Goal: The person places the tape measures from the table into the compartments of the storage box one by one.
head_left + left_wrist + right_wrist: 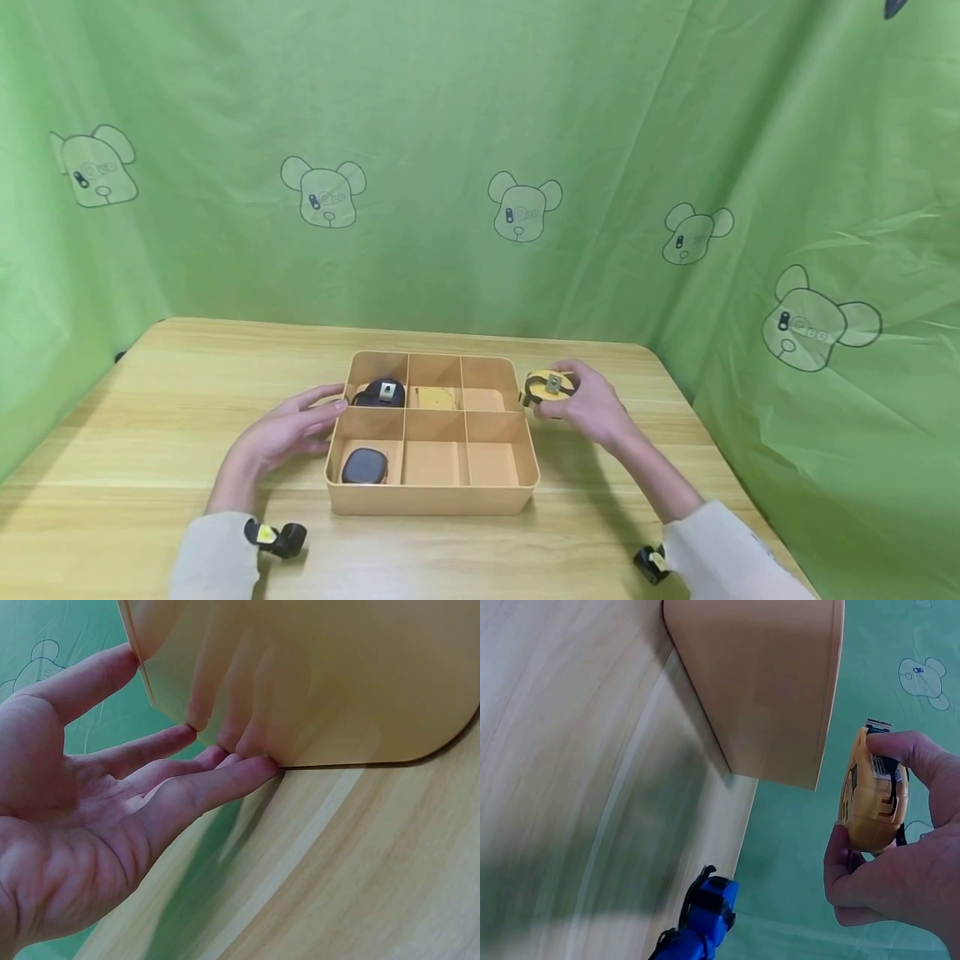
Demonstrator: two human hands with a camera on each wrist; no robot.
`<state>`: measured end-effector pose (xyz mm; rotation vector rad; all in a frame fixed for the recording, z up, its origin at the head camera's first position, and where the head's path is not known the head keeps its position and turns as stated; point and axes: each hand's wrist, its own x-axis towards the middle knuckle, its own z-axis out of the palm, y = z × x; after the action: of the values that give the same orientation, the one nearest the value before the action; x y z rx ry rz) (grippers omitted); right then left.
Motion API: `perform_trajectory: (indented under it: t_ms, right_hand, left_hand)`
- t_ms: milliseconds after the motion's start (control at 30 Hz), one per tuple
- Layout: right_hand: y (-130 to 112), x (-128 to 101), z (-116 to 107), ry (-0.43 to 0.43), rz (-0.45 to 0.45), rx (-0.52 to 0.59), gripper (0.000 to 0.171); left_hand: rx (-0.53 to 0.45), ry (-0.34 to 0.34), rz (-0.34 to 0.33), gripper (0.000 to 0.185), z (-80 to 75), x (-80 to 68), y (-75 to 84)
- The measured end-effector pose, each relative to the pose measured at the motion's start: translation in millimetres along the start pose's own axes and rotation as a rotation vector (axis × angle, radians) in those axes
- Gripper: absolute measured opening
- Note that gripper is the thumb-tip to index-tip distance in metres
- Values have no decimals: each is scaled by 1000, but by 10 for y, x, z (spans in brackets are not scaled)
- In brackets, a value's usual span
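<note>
My right hand holds a yellow and black tape measure just off the right side of a tan divided box. In the right wrist view the tape measure sits between thumb and fingers, away from the box wall. My left hand touches the box's left side; in the left wrist view its extended fingertips rest against the wall. A dark tape measure with a metal clip lies in the back left compartment, a yellow item in the back middle, a dark rounded case in the front left.
The box stands on a light wooden table. A green curtain with bear drawings hangs behind and at both sides. A blue and black object, its kind unclear, shows at the bottom of the right wrist view.
</note>
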<state>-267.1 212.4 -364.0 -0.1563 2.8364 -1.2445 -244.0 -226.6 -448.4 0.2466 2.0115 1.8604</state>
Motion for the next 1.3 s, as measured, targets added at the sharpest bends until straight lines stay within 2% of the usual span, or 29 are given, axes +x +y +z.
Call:
perform_trajectory:
  t_ms: [133, 433, 1300]
  right_hand:
    - [-55, -4, 26, 1, 0, -15, 77]
    - [-157, 2, 124, -21, -11, 30, 73]
    - [-367, -62, 447, -75, -62, 74, 67]
  left_hand:
    - [-7, -2, 3, 76, 0, 2, -4]
    - [-1, -2, 6, 76, -8, 9, -15]
    - [-5, -6, 7, 76, -7, 21, -27]
